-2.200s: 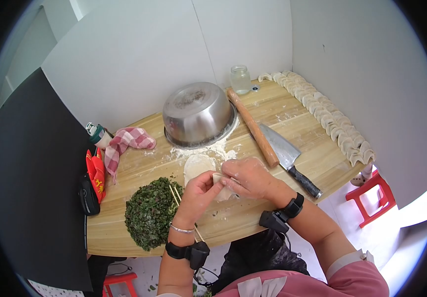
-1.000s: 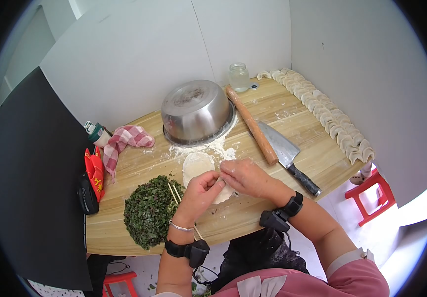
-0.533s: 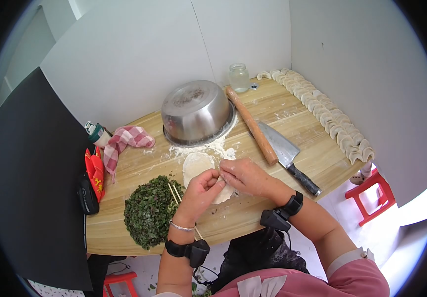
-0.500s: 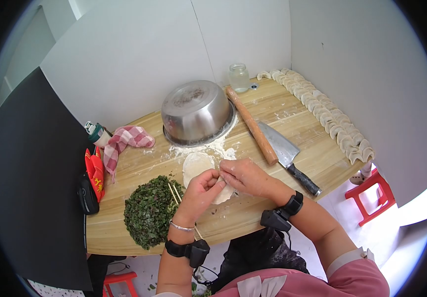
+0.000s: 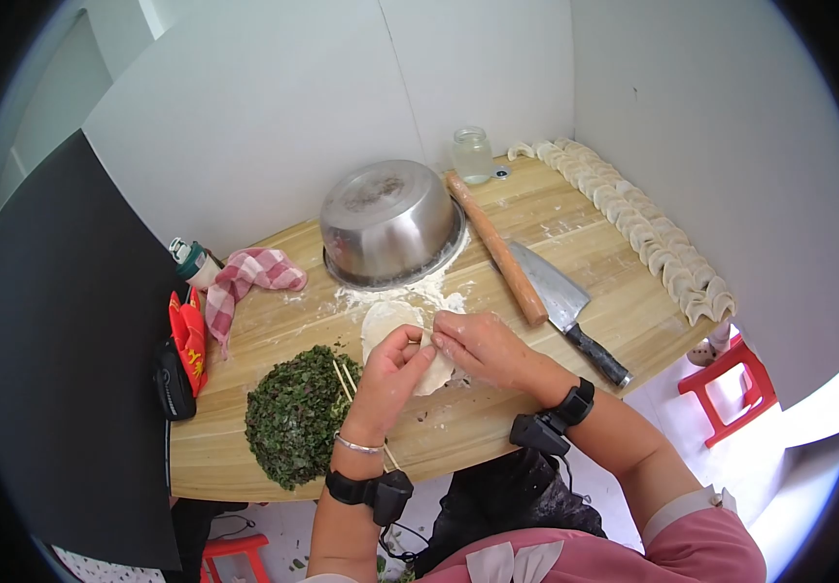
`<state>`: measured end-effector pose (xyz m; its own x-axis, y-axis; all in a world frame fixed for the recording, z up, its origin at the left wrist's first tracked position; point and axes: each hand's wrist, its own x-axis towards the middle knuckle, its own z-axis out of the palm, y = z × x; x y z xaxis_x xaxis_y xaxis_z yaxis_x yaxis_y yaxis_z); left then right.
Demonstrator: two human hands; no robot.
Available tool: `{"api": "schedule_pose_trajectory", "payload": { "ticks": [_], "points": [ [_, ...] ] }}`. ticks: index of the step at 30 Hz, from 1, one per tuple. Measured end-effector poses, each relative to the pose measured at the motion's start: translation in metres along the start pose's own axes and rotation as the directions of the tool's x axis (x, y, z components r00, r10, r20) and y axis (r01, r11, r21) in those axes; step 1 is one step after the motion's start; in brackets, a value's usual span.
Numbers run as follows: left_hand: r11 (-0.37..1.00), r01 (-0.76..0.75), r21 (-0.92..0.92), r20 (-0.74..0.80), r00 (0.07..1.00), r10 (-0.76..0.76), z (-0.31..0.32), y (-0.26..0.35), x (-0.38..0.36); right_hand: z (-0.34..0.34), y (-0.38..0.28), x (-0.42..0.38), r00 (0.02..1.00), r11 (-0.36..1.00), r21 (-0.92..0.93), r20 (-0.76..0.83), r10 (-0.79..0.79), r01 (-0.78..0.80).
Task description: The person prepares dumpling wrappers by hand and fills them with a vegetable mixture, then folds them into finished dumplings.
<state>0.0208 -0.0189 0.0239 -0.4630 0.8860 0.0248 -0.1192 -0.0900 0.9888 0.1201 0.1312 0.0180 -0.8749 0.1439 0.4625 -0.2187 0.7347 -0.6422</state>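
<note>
My left hand (image 5: 398, 364) and my right hand (image 5: 483, 347) meet over the front half of the table. Fingers of both are pinched together on a dumpling, of which only a pale sliver of dough shows between them. Two flat dough wrappers lie below: one wrapper (image 5: 385, 319) behind my left hand, the other wrapper (image 5: 436, 378) under and in front of my fingers. Left of my left hand sits a heap of chopped green filling (image 5: 288, 418), with chopsticks (image 5: 346, 381) stuck in its right side and partly hidden by my wrist.
An upturned steel basin (image 5: 388, 219) stands in scattered flour. Right of it lie a rolling pin (image 5: 497, 248) and a cleaver (image 5: 554, 287). A glass jar (image 5: 472, 155) is at the back. Rows of finished dumplings (image 5: 633, 219) line the right edge; a checked cloth (image 5: 249, 277) lies left.
My left hand's fingers have shifted slightly up and inward along the pinched dough. My right hand stays almost in place. Everything else on the table is unmoved.
</note>
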Motion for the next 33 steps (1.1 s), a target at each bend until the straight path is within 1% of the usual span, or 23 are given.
{"api": "schedule_pose_trajectory", "payload": {
  "ticks": [2, 3, 4, 6, 7, 8, 10, 12, 14, 16, 18, 19, 20, 21, 22, 23, 24, 26, 27, 29, 30, 32, 33],
  "points": [
    [1.0, 0.002, 0.0, 0.021, 1.0, -0.002, -0.001, -0.003, 0.001, 0.003, 0.002, -0.001, 0.998, 0.998, -0.023, -0.027, -0.056, 0.055],
    [1.0, 0.005, 0.0, 0.042, 0.999, -0.005, -0.001, -0.004, 0.002, 0.004, 0.002, -0.001, 0.998, 0.998, -0.024, -0.027, -0.054, 0.054],
    [1.0, 0.005, -0.001, 0.044, 0.999, -0.005, -0.001, -0.004, 0.001, 0.004, 0.002, -0.001, 0.999, 0.999, 0.0, -0.034, -0.039, 0.039],
    [0.998, 0.059, 0.02, 0.146, 0.987, -0.061, -0.002, -0.001, 0.0, 0.004, 0.001, -0.002, 0.999, 0.999, 0.025, -0.041, -0.023, 0.024],
    [0.998, 0.058, 0.02, 0.146, 0.987, -0.061, -0.003, -0.002, 0.0, 0.003, 0.0, -0.002, 0.999, 0.998, 0.055, -0.029, 0.031, -0.029],
    [0.998, 0.054, 0.027, 0.128, 0.99, -0.057, -0.005, -0.004, 0.001, 0.002, 0.0, -0.002, 0.996, 0.993, 0.084, -0.015, 0.084, -0.083],
    [0.998, 0.048, 0.035, 0.11, 0.993, -0.051, -0.004, -0.005, 0.001, -0.001, 0.001, -0.002, 0.994, 0.989, 0.1, -0.022, 0.11, -0.107],
    [1.0, 0.022, 0.018, 0.029, 0.999, -0.023, 0.0, -0.003, 0.001, -0.002, 0.002, -0.001, 0.991, 0.985, 0.114, -0.03, 0.133, -0.129],
    [1.0, 0.013, 0.006, 0.029, 0.999, -0.014, 0.001, 0.0, 0.001, 0.001, 0.001, 0.0, 0.996, 0.98, 0.177, -0.008, 0.093, -0.09],
    [1.0, 0.008, -0.007, 0.029, 1.0, -0.008, 0.001, 0.0, 0.001, 0.004, 0.0, 0.0, 0.997, 0.983, 0.169, -0.022, 0.071, -0.067],
    [0.997, 0.018, -0.07, 0.018, 1.0, -0.017, -0.001, -0.004, 0.001, 0.005, 0.001, -0.001, 0.998, 0.986, 0.161, -0.036, 0.053, -0.046],
    [0.997, 0.019, -0.071, 0.019, 1.0, -0.018, -0.004, -0.009, 0.002, 0.005, 0.001, 0.0, 0.998, 0.993, 0.119, -0.066, -0.006, 0.014],
    [0.999, -0.001, 0.054, -0.012, 1.0, 0.001, -0.01, -0.017, 0.004, 0.004, 0.001, 0.0, 0.993, 0.995, 0.075, -0.094, -0.066, 0.073],
    [0.984, -0.017, 0.179, -0.039, 0.999, 0.024, -0.013, -0.021, 0.005, 0.004, 0.001, -0.001, 0.993, 0.995, 0.075, -0.094, -0.065, 0.072],
    [0.984, -0.017, 0.179, -0.039, 0.999, 0.024, -0.012, -0.02, 0.004, 0.002, 0.0, -0.001, 0.996, 0.995, 0.097, -0.085, -0.023, 0.032],
    [0.987, -0.036, 0.16, -0.046, 0.998, 0.044, -0.009, -0.017, 0.004, 0.002, -0.001, -0.001, 0.997, 0.993, 0.119, -0.075, 0.018, -0.009],
    [0.988, -0.057, 0.141, -0.054, 0.996, 0.065, -0.006, -0.014, 0.003, 0.002, 0.001, -0.002, 0.997, 0.993, 0.119, -0.075, 0.018, -0.009],
    [0.995, -0.032, 0.095, -0.076, 0.996, 0.039, -0.002, -0.006, 0.0, 0.002, 0.006, -0.002, 0.992, 0.981, 0.148, -0.009, 0.127, -0.124],
    [0.999, -0.008, 0.049, -0.097, 0.995, 0.012, -0.001, -0.004, -0.001, 0.001, 0.006, -0.002, 0.992, 0.982, 0.147, -0.009, 0.125, -0.122],
    [0.999, 0.0, 0.046, -0.127, 0.992, 0.006, -0.002, -0.004, 0.0, 0.0, 0.003, -0.001, 0.999, 0.992, 0.115, 0.004, 0.055, -0.055],
    [0.999, 0.009, 0.042, -0.157, 0.988, -0.002, -0.002, -0.004, 0.0, 0.001, 0.003, 0.0, 0.999, 0.992, 0.115, 0.005, 0.053, -0.053],
    [1.0, 0.004, 0.025, -0.136, 0.991, 0.0, -0.005, -0.005, 0.0, 0.003, 0.003, 0.0, 0.999, 0.995, 0.101, -0.04, -0.006, 0.01],
    [1.0, -0.001, 0.009, -0.113, 0.994, 0.002, -0.006, -0.005, 0.0, 0.003, 0.003, 0.0, 0.999, 0.995, 0.101, -0.04, -0.005, 0.009]
  ]
}}
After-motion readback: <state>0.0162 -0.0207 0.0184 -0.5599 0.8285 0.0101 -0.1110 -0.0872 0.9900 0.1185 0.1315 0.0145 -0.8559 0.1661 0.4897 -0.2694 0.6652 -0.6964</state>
